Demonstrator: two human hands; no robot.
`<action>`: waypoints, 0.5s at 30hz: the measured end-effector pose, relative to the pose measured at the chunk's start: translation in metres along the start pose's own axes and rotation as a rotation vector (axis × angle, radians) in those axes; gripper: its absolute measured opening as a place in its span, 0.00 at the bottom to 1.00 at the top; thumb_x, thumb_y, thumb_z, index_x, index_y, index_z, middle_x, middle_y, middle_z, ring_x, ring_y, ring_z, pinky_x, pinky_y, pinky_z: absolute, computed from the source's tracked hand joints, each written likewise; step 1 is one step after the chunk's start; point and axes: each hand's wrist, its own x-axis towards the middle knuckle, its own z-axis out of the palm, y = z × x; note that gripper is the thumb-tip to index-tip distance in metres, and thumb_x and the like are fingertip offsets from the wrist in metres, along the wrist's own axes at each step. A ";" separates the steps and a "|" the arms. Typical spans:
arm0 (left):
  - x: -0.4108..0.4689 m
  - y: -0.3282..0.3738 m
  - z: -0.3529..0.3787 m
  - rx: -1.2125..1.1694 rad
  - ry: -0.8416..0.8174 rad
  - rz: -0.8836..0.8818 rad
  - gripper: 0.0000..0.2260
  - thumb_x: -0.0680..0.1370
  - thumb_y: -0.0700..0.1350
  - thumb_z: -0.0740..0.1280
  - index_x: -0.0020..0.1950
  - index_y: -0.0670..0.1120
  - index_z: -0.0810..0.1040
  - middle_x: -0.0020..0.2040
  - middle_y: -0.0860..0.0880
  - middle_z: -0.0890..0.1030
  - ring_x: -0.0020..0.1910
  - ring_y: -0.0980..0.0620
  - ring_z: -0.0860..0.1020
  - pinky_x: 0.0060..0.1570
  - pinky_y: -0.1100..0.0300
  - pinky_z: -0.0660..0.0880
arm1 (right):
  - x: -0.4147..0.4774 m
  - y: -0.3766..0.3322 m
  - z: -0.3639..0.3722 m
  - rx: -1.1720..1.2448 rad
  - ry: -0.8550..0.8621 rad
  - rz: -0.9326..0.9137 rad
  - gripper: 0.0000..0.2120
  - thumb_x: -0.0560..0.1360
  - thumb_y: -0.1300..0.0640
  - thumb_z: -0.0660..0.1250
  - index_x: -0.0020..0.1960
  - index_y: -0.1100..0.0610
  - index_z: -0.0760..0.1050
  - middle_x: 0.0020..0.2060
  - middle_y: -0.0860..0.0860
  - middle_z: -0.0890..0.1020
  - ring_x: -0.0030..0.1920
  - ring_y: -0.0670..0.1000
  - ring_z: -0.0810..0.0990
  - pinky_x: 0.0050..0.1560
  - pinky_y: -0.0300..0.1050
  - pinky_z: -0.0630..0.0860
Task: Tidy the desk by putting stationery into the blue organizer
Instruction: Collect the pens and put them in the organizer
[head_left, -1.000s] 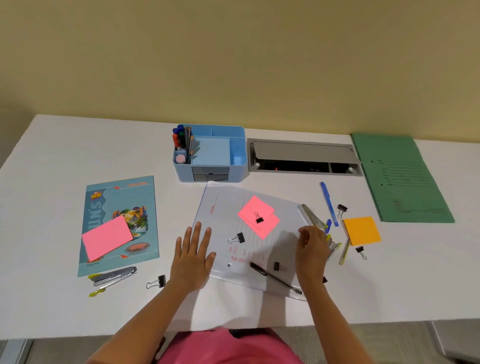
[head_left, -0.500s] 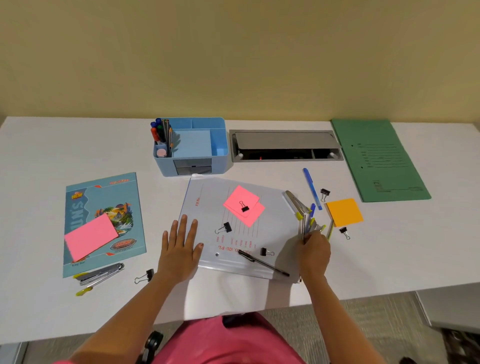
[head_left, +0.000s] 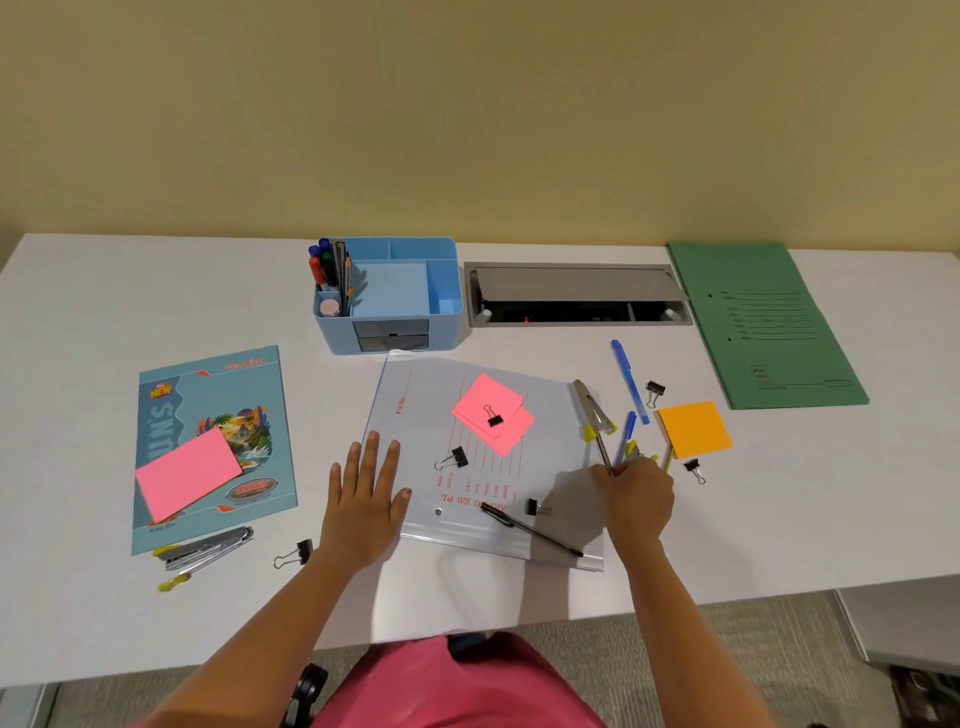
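Right hand (head_left: 636, 499) has its fingers curled round the lower ends of a bundle of pens (head_left: 626, 434), with what looks like a silver, yellow-trimmed tool (head_left: 592, 410) caught in the same grip. The bundle fans up out of the fist, its long axis running from 6 to 12 o'clock, tips pointing away from the person. Left hand (head_left: 363, 499) holds nothing: it lies flat, fingers straight and slightly spread, across the 9 o'clock edge of the clear folder (head_left: 415, 415). The blue organizer (head_left: 444, 327) stands at the far side of the white desk (head_left: 156, 291), almost dead 12 o'clock from the left hand and between 10 and 11 o'clock from the right. The empty hand is therefore the nearer one, while the loaded hand must carry up and across the folder. Upright markers (head_left: 324, 262) already fill the tall compartment at the organizer's 9 o'clock end, its far end from the right hand. By my judgement the bundle, already nearly aligned for it, needs only tipping upright before it drops in there.
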 end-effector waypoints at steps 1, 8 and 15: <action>0.000 0.000 0.000 0.012 -0.003 -0.005 0.38 0.72 0.65 0.26 0.76 0.46 0.39 0.77 0.46 0.37 0.75 0.44 0.35 0.73 0.47 0.36 | -0.002 -0.005 -0.002 -0.006 0.000 0.000 0.12 0.72 0.56 0.70 0.46 0.65 0.79 0.38 0.59 0.83 0.39 0.56 0.81 0.40 0.45 0.76; 0.001 -0.001 0.002 0.010 -0.012 -0.010 0.38 0.70 0.65 0.23 0.76 0.48 0.36 0.76 0.46 0.34 0.74 0.44 0.32 0.72 0.49 0.33 | -0.024 -0.072 -0.015 0.130 0.057 -0.353 0.10 0.72 0.59 0.70 0.43 0.67 0.79 0.35 0.59 0.82 0.36 0.53 0.78 0.38 0.42 0.73; -0.002 0.000 -0.001 -0.020 0.035 -0.015 0.30 0.74 0.64 0.29 0.73 0.55 0.29 0.77 0.46 0.38 0.76 0.42 0.39 0.72 0.48 0.31 | -0.038 -0.178 -0.009 0.503 -0.183 -0.550 0.07 0.71 0.61 0.70 0.36 0.56 0.73 0.22 0.43 0.71 0.24 0.40 0.72 0.32 0.20 0.66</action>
